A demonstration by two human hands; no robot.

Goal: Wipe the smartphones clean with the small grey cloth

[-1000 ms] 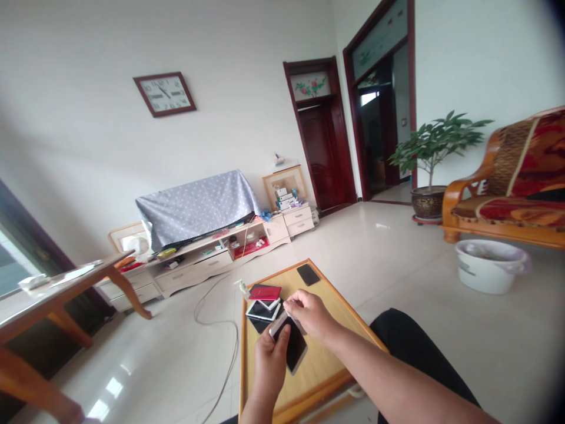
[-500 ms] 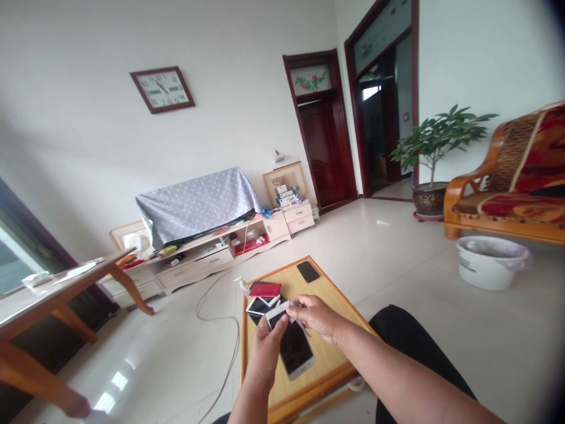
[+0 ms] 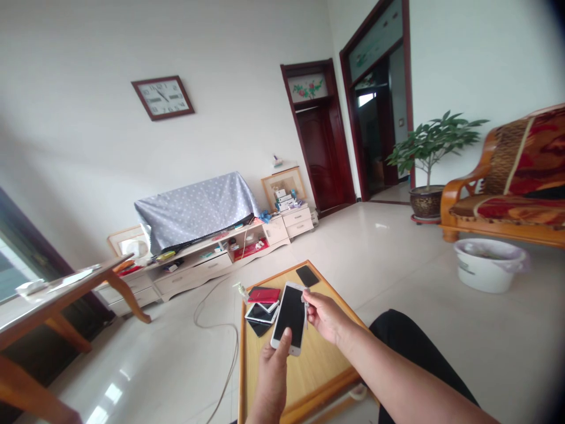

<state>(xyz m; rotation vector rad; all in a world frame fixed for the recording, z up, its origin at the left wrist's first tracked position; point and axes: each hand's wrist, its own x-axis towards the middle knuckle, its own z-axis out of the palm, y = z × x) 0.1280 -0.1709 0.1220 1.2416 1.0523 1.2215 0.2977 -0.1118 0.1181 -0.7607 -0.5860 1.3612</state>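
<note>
My left hand (image 3: 274, 368) grips a white-framed smartphone (image 3: 290, 318) by its lower end, thumb pressed on the front. The phone's dark screen faces up toward me, above the wooden table. At its upper right edge, the fingers of my right hand (image 3: 325, 315) are pinched together. A small pale piece shows by those fingertips, too small to name. Left of the held phone lies a pile of phones: a red phone (image 3: 263, 295) on top, a white phone (image 3: 260, 313) below and a dark phone (image 3: 258, 327) at the bottom. Another dark phone (image 3: 307, 275) lies alone near the far corner.
The low wooden table (image 3: 329, 371) has a raised rim. A small bottle with a pump top (image 3: 241, 291) stands by the pile. A cable (image 3: 233, 353) runs along the floor at left. To the right are a white bucket (image 3: 485, 277), a potted plant (image 3: 426, 203) and a wooden sofa (image 3: 450, 197).
The held phone has swung upward, and my left hand now grips its lower end instead of its top. My right hand has moved from the top to the upper right edge.
</note>
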